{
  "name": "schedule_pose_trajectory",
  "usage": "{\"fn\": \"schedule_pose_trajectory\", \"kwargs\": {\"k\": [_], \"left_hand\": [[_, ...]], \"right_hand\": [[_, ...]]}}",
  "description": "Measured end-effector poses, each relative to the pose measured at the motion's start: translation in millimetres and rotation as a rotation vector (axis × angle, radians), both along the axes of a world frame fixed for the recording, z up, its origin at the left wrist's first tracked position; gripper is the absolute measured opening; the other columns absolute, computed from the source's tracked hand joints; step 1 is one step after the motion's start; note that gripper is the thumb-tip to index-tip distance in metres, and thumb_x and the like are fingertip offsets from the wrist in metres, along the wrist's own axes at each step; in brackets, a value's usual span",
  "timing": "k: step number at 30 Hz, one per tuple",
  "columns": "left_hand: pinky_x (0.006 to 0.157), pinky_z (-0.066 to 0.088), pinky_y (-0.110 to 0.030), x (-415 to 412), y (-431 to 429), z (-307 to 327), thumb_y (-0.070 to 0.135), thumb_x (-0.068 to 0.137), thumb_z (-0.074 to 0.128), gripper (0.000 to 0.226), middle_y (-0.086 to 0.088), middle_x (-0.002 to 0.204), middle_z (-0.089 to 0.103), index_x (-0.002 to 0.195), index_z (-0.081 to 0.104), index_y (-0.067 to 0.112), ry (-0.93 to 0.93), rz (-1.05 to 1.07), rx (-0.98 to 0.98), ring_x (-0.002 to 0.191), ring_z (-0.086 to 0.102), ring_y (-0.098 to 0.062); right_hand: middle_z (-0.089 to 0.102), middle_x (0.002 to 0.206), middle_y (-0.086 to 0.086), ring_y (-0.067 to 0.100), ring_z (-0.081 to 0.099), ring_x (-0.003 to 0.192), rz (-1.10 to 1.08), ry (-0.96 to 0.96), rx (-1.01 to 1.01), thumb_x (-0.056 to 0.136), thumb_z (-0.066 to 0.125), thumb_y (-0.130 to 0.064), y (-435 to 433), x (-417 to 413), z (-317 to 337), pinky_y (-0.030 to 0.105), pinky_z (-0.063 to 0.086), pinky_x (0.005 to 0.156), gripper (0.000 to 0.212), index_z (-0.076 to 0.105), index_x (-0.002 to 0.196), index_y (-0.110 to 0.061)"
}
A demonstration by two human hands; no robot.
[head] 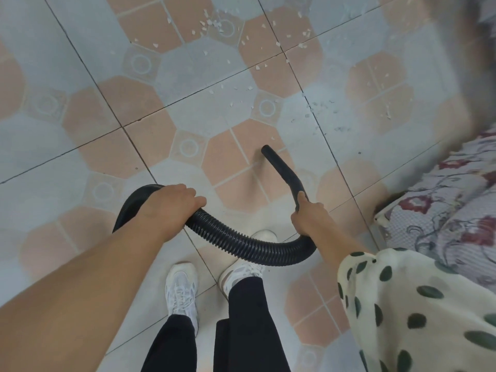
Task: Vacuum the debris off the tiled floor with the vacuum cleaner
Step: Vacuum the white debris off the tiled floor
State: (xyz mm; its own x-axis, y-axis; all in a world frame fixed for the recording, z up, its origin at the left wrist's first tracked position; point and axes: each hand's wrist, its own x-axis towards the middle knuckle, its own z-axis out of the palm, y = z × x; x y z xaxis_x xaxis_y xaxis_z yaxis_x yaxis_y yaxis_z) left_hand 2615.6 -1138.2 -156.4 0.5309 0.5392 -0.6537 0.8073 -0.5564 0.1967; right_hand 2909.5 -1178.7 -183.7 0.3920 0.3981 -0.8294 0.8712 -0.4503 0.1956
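Left third of frame: bare tiled floor (80,76), pink and grey pattern, no scraps visible there. Left grip (171,208), lower centre-left, fingers curled fully round the black corrugated hose (228,240), holding it up off the floor. The hose loops out behind that hand toward the left, then sags across centre frame to the right. The vacuum body is not in view.

Below the hose: two white sneakers (181,288), black leggings, feet planted on the tiles.

Centre: rigid black nozzle (281,173) angles up-frame from the right hand. Its open tip sits low over a pink tile, but whether it touches is unclear. Debris (214,22), small white flakes, is scattered across upper centre, with a second patch at centre right around the grout line. The nozzle tip sits near the closest flakes, short of them.

Progress, judged: tiles round the feet and nozzle look flake-free, but most of the visible debris is unswept. The upper-centre spread and the centre-right patch are both left, so the bulk of the job remains.

Right grip (308,218): wrapped tight round the curved handle end of the nozzle, thumb laid along the top. White sleeve with dark green dots (416,304) at lower right.

Right edge: bed with floral cover (456,205), its corner close to the right-hand patch. Flakes near its base may be awkward to reach, and the slack hose could drag through the scraps.
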Motion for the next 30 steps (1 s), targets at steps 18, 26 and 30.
{"fn": "schedule_pose_trajectory", "kwargs": {"k": [18, 26, 30], "left_hand": [[0.064, 0.028, -0.027, 76.0, 62.4, 8.4, 0.009, 0.084, 0.053, 0.028, 0.009, 0.087, 0.043, 0.104, 0.049, 0.028, 0.049, -0.062, 0.069, 0.087, 0.044, -0.014], [0.068, 0.034, -0.028, 144.4, 89.9, -0.4, 0.006, 0.084, 0.055, 0.036, 0.009, 0.087, 0.035, 0.111, 0.047, 0.029, 0.009, -0.1, 0.059, 0.094, 0.043, -0.015], [0.068, 0.029, -0.027, 174.3, 93.9, -3.7, 0.005, 0.085, 0.054, 0.036, 0.009, 0.088, 0.035, 0.111, 0.047, 0.029, 0.01, -0.093, 0.068, 0.097, 0.044, -0.016]], "right_hand": [[0.041, 0.124, 0.019, 0.028, 0.047, 0.078, -0.062, 0.072, 0.087, 0.098, 0.044, -0.022, 54.7, 74.0, -13.2, 0.037, 0.04, 0.07, 0.069, 0.007, 0.155, -0.029], [0.042, 0.137, 0.025, 0.032, 0.052, 0.091, -0.166, -0.041, 0.026, 0.097, 0.04, -0.018, 48.9, 139.4, -4.7, 0.035, 0.04, 0.073, 0.072, 0.0, 0.157, -0.023], [0.04, 0.143, 0.024, 0.035, 0.053, 0.115, -0.171, -0.073, -0.006, 0.097, 0.04, -0.018, 50.7, 166.6, -8.0, 0.035, 0.04, 0.074, 0.075, -0.005, 0.157, -0.024]]}}
